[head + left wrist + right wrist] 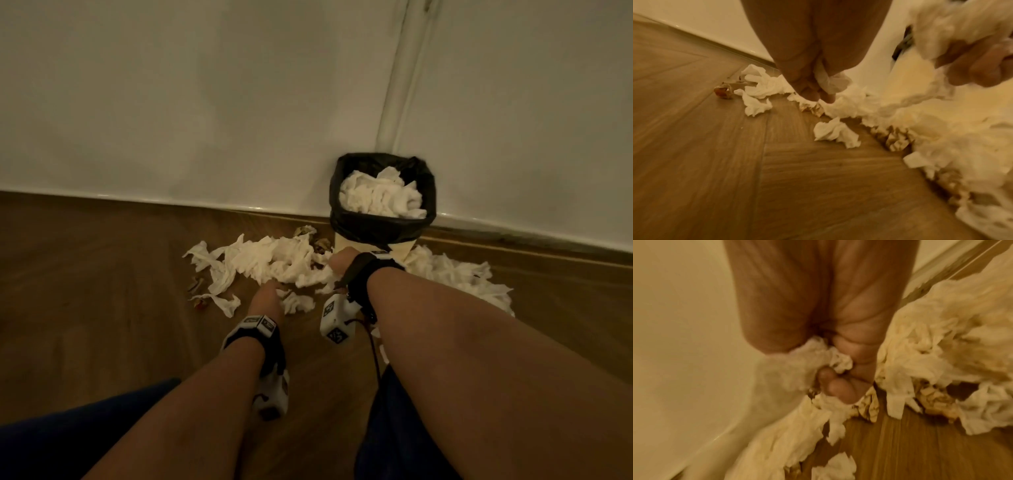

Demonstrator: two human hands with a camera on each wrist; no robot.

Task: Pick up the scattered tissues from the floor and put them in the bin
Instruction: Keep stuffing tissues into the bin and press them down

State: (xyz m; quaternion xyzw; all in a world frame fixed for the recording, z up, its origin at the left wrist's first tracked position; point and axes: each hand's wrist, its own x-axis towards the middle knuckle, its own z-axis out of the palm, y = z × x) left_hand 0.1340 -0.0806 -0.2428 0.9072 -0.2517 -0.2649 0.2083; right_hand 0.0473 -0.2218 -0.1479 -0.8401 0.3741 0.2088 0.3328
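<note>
1. Right hand (343,264) — its fingers are curled tight round a wad of white tissue, the bunch bulging out of the fist in the right wrist view (795,369); it sits low, just in front of the bin.
2. Left hand (265,298) reaches down to the near edge of the heap; the left wrist view shows its fingers (809,91) pinching a strip of tissue.
3. Tissues (270,262) are white, thin and crumpled, lying in a ragged heap on the floor left of the bin, with smaller scraps strewn at its near and left edges.
4. A second heap of tissues (459,274) spreads to the right of the bin, partly hidden behind the right forearm.
5. Among the white are a few brownish crumpled scraps (897,139) — and one orange-stained bit (722,92) off to the left.
6. Bin (373,246) is pale, lined with a black bag (380,228), and filled to the top with more white tissue (382,198); it stands against the wall.
7. Floor (102,274) is brown wood-look planking.
8. Wall (205,102) is plain white with a glossy skirting edge.
</note>
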